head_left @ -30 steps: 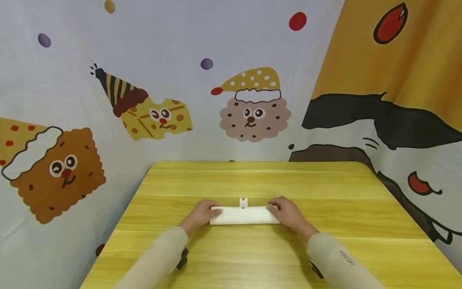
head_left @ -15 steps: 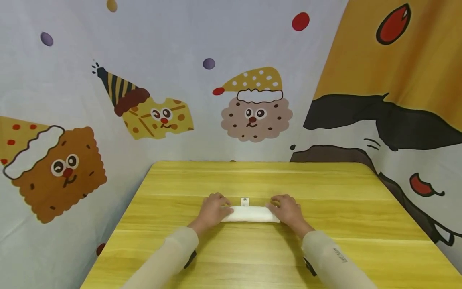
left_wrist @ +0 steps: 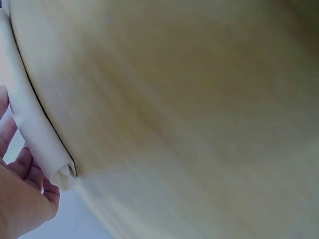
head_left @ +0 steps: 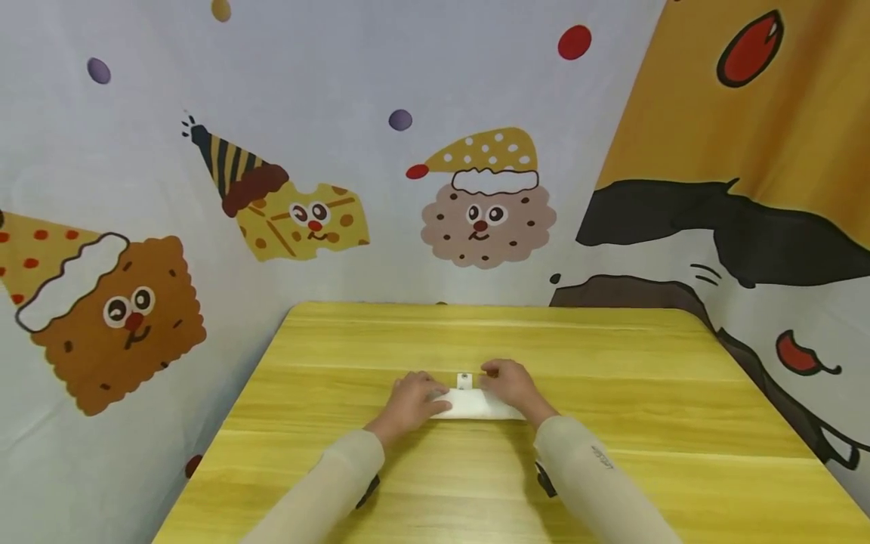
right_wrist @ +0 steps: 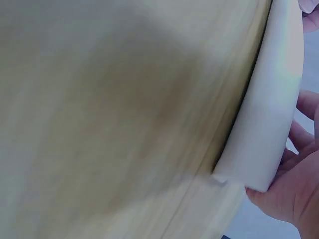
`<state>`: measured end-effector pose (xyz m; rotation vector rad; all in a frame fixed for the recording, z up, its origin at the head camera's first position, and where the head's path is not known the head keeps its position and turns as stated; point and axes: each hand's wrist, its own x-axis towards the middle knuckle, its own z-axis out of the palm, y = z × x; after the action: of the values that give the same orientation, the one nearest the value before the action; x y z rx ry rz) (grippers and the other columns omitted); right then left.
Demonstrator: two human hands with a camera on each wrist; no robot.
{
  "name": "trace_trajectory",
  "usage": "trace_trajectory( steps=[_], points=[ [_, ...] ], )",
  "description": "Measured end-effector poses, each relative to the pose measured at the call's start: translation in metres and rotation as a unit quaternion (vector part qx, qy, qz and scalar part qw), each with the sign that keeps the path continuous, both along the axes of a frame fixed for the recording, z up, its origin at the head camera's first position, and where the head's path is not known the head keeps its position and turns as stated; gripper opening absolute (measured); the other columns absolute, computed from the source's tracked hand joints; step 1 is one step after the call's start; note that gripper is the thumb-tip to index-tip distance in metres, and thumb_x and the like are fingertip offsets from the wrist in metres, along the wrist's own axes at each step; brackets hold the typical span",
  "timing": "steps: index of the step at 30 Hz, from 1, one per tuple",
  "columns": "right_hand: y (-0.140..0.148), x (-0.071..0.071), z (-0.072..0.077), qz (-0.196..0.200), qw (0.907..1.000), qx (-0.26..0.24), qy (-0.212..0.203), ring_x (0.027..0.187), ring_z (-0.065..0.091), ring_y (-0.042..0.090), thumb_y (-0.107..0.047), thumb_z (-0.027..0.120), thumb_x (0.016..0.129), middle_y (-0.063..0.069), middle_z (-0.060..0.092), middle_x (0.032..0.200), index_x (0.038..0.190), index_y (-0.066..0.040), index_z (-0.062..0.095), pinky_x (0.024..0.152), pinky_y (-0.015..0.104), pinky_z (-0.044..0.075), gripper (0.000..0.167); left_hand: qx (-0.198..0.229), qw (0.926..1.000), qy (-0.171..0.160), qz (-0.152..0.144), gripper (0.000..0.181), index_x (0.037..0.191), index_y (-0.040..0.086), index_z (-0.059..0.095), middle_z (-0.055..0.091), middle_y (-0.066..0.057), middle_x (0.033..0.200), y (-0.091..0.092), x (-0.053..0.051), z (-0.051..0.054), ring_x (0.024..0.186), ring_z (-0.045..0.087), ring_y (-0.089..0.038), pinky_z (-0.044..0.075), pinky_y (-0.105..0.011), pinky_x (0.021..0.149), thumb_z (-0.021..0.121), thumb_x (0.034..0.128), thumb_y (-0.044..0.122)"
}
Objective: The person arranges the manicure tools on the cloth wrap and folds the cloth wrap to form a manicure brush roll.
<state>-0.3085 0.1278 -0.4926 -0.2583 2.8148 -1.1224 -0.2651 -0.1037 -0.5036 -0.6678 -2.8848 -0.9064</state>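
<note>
A white rolled-up pouch lies crosswise on the table, with a short white strap bearing metal snaps sticking out from its far side. My left hand holds the roll's left end, thumb on the near face and fingers on the far side. In the left wrist view the roll shows its coiled end beside the curved fingers. My right hand is over the roll's right part, thumb and index finger apart just right of the strap. In the right wrist view its fingers lie along the roll's far side.
The wood-grain table extends around both arms. Behind it hangs a fabric backdrop printed with cartoon snacks, close to the table's far edge.
Both hands have moved inward along the roll. The right hand has left the right end and come beside the strap; the left now covers more of the left end.
</note>
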Motion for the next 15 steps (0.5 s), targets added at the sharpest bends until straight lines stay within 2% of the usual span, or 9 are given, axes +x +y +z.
trace_trajectory(
  steps=[5, 9, 15],
  points=[
    [-0.011, -0.009, 0.0, -0.011, 0.999, 0.022, -0.038, 0.109, 0.061, 0.03, -0.023, 0.067, 0.095, 0.011, 0.067, 0.117, 0.121, -0.003, 0.069, 0.093, 0.048, 0.048, 0.033, -0.005, 1.0, -0.001, 0.004, 0.028, 0.112, 0.016, 0.075, 0.066, -0.003, 0.11, 0.002, 0.0, -0.001, 0.105, 0.055, -0.025, 0.038, -0.047, 0.088, 0.07, 0.093, 0.036],
    [-0.016, -0.012, 0.0, 0.002, 0.998, 0.025, -0.058, 0.1, 0.062, 0.026, -0.023, 0.067, 0.093, 0.008, 0.069, 0.11, 0.113, -0.005, 0.072, 0.087, 0.046, 0.049, 0.027, -0.006, 0.9999, -0.01, 0.008, 0.029, 0.115, 0.017, 0.075, 0.064, -0.003, 0.11, 0.002, 0.001, -0.001, 0.105, 0.054, -0.024, 0.038, -0.048, 0.088, 0.069, 0.0932, 0.036],
    [-0.021, -0.013, 0.002, -0.009, 0.9973, -0.023, -0.069, 0.095, 0.06, 0.024, -0.021, 0.069, 0.093, 0.007, 0.067, 0.104, 0.108, -0.005, 0.069, 0.084, 0.044, 0.049, 0.022, -0.012, 0.9998, -0.011, 0.015, 0.029, 0.115, 0.017, 0.075, 0.065, -0.002, 0.11, 0.002, -0.001, -0.001, 0.104, 0.054, -0.023, 0.038, -0.048, 0.089, 0.07, 0.0929, 0.036]
  ],
)
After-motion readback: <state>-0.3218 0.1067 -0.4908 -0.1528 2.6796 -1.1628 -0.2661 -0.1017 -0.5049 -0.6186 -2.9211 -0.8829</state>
